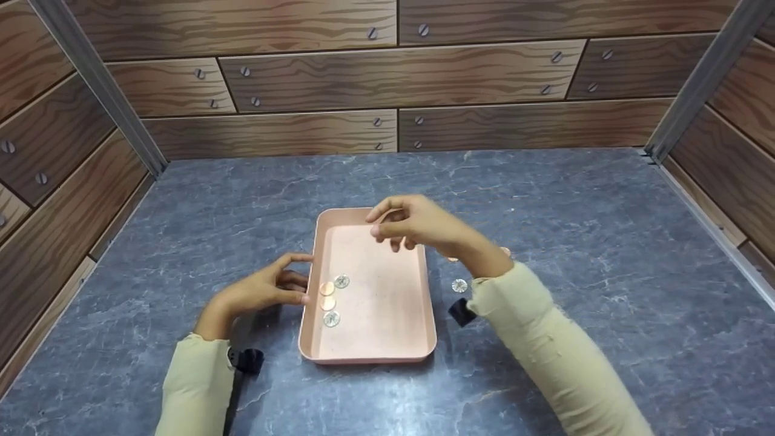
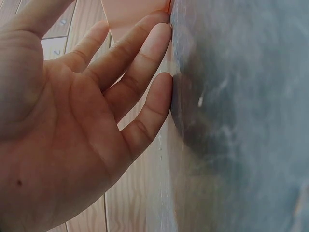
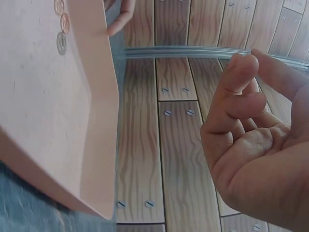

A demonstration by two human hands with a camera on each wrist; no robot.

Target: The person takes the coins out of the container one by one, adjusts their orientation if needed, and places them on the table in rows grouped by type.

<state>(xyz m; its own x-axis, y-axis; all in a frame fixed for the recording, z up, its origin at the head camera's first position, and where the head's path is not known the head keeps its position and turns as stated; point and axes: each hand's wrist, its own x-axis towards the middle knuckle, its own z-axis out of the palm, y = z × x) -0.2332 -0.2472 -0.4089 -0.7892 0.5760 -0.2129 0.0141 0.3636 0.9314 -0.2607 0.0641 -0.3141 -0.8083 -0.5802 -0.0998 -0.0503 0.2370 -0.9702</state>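
A shallow pink tray holds several coins in a loose column near its left wall, silver ones such as the silver coin and copper ones such as the copper coin. Beside that wall, my left hand has its thumb and index finger at the outer edge; other fingertips rest on the tabletop in the left wrist view. My right hand hovers over the tray's far right part. Its fingers are loosely bent, with a gap between thumb and index finger in the head view, and nothing shows between them.
Right of the tray lie a silver coin and a copper coin, the copper one partly hidden by my right arm. Another copper coin peeks out past the right wrist. Wood-patterned walls enclose the blue marbled tabletop.
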